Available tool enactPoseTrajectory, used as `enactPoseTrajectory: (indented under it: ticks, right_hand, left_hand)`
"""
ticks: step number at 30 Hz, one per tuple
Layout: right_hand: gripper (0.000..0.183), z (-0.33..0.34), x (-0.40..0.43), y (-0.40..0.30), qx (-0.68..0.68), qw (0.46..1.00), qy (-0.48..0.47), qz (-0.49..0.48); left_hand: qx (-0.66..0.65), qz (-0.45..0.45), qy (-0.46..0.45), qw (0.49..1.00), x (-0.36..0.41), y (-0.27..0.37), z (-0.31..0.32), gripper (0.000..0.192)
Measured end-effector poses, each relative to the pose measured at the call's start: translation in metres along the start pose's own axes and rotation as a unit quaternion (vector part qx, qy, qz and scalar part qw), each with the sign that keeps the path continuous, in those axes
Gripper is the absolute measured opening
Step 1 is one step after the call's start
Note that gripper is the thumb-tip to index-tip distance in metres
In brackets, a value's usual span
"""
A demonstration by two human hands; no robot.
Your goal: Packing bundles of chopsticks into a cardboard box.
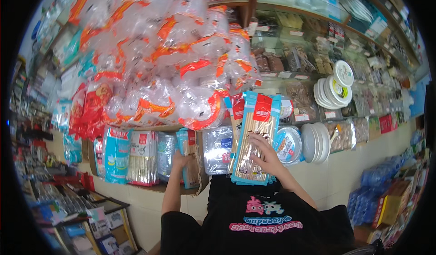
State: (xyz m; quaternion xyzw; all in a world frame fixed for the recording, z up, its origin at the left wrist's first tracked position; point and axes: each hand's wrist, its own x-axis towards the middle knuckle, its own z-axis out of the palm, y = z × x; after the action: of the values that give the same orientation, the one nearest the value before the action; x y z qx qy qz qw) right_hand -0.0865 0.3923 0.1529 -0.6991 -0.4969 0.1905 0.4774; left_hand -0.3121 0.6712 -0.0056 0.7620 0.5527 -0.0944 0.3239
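A stack of chopstick packs [250,125] with blue edges and red labels leans before me, overlapping the front of my black T-shirt. My right hand [267,154] rests on the top pack, its fingers and thumb apart on the clear film. To the left stands a cardboard box [203,178]. In it, my left hand [180,160] grips another blue-edged chopstick pack [191,152] at its left side; some fingertips are hidden behind the pack. Beside that hand stand a clear wrapped pack [166,156], a white-topped pack of sticks [143,156] and a blue-and-white pack [116,156].
Bagged clear plastic bowls [201,108] with orange bands pile up behind the box. Clear plastic containers [218,152] lie between box and stack. A round foil-covered tub [289,144] and white plates [316,142] stand at right. White lidded tubs [332,88] sit before glass shelves of dried goods.
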Motion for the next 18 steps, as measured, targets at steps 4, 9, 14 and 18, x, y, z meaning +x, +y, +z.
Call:
enactPoseTrajectory:
  ticks: [4, 9, 14, 18]
  right_hand:
    - [0.038, -0.012, -0.01, 0.014, 0.39, 0.915, 0.083, 0.055]
    - [0.039, -0.037, -0.018, 0.032, 0.516, 0.834, 0.181, 0.075]
    - [0.035, -0.048, -0.023, 0.035, 0.566, 0.793, 0.197, 0.108]
    - [0.03, -0.04, -0.031, 0.042, 0.53, 0.803, 0.205, 0.179]
  left_hand:
    - [-0.169, 0.113, 0.043, 0.978, -0.046, 0.001, -0.035, 0.061]
    - [-0.333, 0.127, 0.129, 0.925, -0.127, 0.017, -0.098, 0.054]
    - [-0.457, 0.196, 0.195, 0.845, -0.181, 0.053, -0.143, 0.061]
    - [-0.605, 0.175, -0.003, 0.776, -0.183, 0.126, -0.115, 0.058]
